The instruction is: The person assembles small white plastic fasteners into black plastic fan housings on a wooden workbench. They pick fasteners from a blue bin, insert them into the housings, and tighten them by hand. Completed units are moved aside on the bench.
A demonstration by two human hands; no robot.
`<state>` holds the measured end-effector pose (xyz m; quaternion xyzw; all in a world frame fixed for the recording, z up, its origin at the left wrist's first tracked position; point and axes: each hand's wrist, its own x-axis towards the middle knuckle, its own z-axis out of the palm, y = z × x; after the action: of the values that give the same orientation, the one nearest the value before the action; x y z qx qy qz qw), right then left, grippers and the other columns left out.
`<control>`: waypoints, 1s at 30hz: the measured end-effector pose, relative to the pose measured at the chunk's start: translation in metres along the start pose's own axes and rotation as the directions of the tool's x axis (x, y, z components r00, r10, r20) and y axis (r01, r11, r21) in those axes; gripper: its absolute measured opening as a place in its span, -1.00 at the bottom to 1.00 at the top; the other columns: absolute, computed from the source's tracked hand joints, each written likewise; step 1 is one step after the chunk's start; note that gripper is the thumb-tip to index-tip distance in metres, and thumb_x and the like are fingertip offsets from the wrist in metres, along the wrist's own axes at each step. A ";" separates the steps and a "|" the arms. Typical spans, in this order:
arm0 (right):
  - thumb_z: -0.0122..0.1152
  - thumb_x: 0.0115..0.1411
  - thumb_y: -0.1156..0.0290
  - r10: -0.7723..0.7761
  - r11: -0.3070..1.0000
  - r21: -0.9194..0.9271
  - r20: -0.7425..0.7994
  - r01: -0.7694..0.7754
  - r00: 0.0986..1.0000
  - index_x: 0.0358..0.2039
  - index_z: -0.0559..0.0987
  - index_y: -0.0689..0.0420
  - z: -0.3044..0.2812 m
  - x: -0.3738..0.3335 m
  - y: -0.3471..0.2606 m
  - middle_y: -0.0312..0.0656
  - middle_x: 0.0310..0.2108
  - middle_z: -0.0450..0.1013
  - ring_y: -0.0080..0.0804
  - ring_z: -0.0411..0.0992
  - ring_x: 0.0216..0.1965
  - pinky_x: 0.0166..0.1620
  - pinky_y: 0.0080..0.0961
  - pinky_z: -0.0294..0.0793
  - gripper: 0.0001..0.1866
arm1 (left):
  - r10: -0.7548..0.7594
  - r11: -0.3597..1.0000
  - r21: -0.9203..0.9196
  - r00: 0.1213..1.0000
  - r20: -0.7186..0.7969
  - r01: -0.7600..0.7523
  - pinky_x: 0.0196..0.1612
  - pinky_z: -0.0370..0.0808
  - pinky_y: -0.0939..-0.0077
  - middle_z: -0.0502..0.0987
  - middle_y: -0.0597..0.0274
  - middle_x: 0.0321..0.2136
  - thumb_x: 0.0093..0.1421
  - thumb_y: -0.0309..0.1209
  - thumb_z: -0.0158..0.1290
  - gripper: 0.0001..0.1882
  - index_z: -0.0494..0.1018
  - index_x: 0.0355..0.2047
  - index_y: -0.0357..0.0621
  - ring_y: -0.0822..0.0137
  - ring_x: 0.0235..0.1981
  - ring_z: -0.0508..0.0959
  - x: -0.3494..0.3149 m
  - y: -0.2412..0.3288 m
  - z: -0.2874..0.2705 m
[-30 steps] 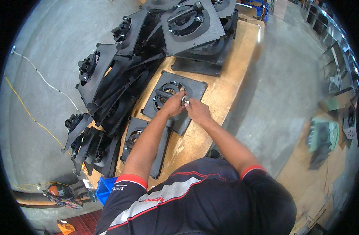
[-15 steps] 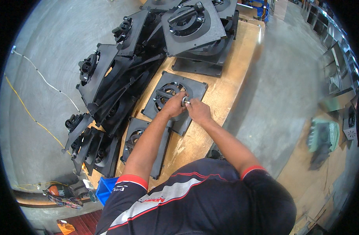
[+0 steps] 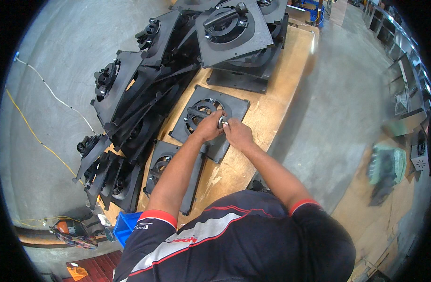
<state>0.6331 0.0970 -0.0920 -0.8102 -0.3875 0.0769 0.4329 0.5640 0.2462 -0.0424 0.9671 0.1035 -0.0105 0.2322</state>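
Where hands (image 3: 209, 128) (image 3: 239, 134) meet | round part (image 3: 220, 123) between, seemingly metal

You wear a dark short-sleeved shirt (image 3: 281, 239), red trim (image 3: 158, 215) on both sleeve ends. Pale grey band (image 3: 210, 226) slants across, thin red piping (image 3: 234, 207) alongside, red lettering (image 3: 189, 239) on it. White print (image 3: 141, 226), left sleeve (image 3: 154, 232). Left hand (image 3: 209, 126), right hand (image 3: 238, 135) bare.

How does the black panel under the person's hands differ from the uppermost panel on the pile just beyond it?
The near panel lies low on the table, while the uppermost panel sits raised on other panels. The left hand and right hand hide part of the near panel; no hand covers the uppermost panel. Both are black and roughly square, with round fittings in the middle.
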 end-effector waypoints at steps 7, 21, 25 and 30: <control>-0.15 0.41 0.01 0.387 0.120 0.618 0.692 -0.777 0.610 -0.23 0.49 0.21 0.017 0.017 0.019 0.03 -0.49 0.50 0.01 0.54 -0.35 -0.26 -0.14 0.47 -0.53 | -0.028 0.999 0.027 0.999 0.022 0.028 0.01 0.47 0.18 0.50 -0.04 -0.04 0.03 -0.46 0.31 -0.39 0.29 0.07 -0.08 -0.08 0.02 0.51 0.003 0.011 -0.006; -0.10 0.39 0.01 0.341 0.753 0.487 0.286 -0.443 0.895 -0.33 0.48 0.23 0.012 0.009 0.018 0.00 -0.46 0.53 -0.05 0.51 -0.46 -0.33 -0.16 0.48 -0.52 | -0.024 1.000 0.020 0.999 0.031 0.024 0.03 0.46 0.20 0.49 -0.06 -0.03 0.00 -0.46 0.33 -0.36 0.29 0.08 -0.06 -0.09 0.02 0.51 0.002 0.005 -0.004; -0.05 0.36 0.04 0.026 0.988 0.155 -0.115 -0.008 0.993 -0.40 0.47 0.20 0.022 0.003 0.024 -0.14 -0.57 0.48 -0.38 0.39 -0.65 -0.53 -0.41 0.37 -0.56 | -0.001 1.000 0.010 1.000 0.022 0.000 0.00 0.47 0.20 0.49 -0.05 -0.05 -0.03 -0.50 0.33 -0.35 0.29 0.06 -0.07 -0.04 -0.01 0.52 0.003 0.002 -0.002; 0.00 0.28 0.18 0.345 0.221 0.651 0.645 -0.726 0.682 -0.41 0.49 0.12 0.021 0.023 0.038 -0.22 -0.57 0.45 -0.47 0.34 -0.68 -0.63 -0.47 0.26 -0.72 | -0.035 0.999 -0.022 0.998 0.047 0.036 -0.01 0.47 0.20 0.49 -0.02 -0.06 -0.05 -0.53 0.32 -0.36 0.30 0.05 -0.08 -0.02 -0.03 0.53 0.004 0.007 -0.005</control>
<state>0.6606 0.1146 -0.1291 -0.5145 -0.0488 0.5608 0.6469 0.5692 0.2435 -0.0348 0.9618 0.1156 -0.0358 0.2456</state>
